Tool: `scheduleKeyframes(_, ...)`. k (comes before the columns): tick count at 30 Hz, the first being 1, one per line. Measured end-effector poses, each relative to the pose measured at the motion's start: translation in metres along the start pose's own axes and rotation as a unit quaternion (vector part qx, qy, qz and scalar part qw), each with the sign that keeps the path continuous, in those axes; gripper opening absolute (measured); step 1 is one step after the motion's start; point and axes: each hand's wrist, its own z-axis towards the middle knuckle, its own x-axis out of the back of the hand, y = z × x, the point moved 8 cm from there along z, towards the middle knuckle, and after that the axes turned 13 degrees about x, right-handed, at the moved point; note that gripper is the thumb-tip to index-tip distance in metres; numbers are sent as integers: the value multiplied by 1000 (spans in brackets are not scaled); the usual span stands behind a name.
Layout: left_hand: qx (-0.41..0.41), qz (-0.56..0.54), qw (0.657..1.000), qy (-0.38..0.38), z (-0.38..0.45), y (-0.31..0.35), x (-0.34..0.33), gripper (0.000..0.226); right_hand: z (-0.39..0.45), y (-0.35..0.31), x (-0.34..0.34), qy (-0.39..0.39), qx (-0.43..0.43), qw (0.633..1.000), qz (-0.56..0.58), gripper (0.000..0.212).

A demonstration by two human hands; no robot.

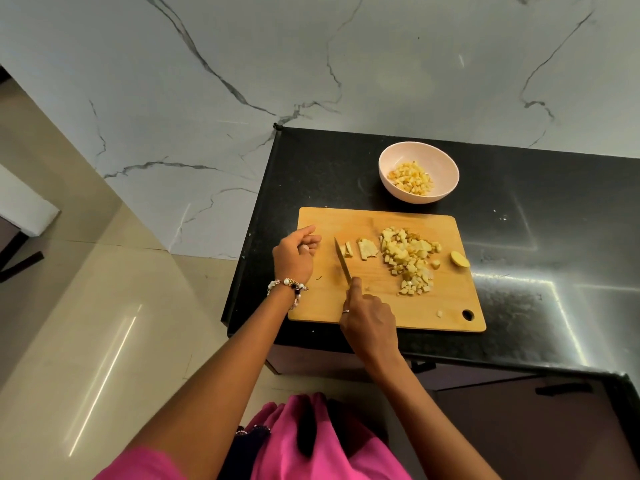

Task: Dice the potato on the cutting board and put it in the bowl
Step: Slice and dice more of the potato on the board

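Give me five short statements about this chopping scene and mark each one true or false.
1. The right hand grips the knife. True.
2. The bowl is empty. False: it already holds diced potato.
3. The left hand holds a potato strip. False: it holds nothing, its fingers loosely curled beside the blade.
4. A pile of diced potato lies on the cutting board. True.
5. The bowl sits on the cutting board. False: it stands on the black counter behind the board.
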Motion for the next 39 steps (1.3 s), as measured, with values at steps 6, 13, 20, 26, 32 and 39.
scheduleKeyframes(6,13,4,1000,9,0,3,-5,34,-3,40,12,19,-49,999,-3,52)
scheduleKeyframes(13,10,22,1000,10,-4,14,-11,29,-10,59,30,63,-66,994,58,42)
scheduleKeyframes(20,-25,29,999,-9,-14,39,-30,29,-26,112,50,161,-165,932,281,36)
scheduleKeyframes(26,-377,190,905,-60,-66,98,-83,69,-32,94,95,174,-23,976,-127,37)
scheduleKeyframes(32,-402,348,846,-44,-69,92,-111,73,-50,110,101,227,37,954,-192,36)
scheduleKeyframes(39,-298,303,905,-5,-59,106,-124,35,-78,169,95,261,-138,947,124,32)
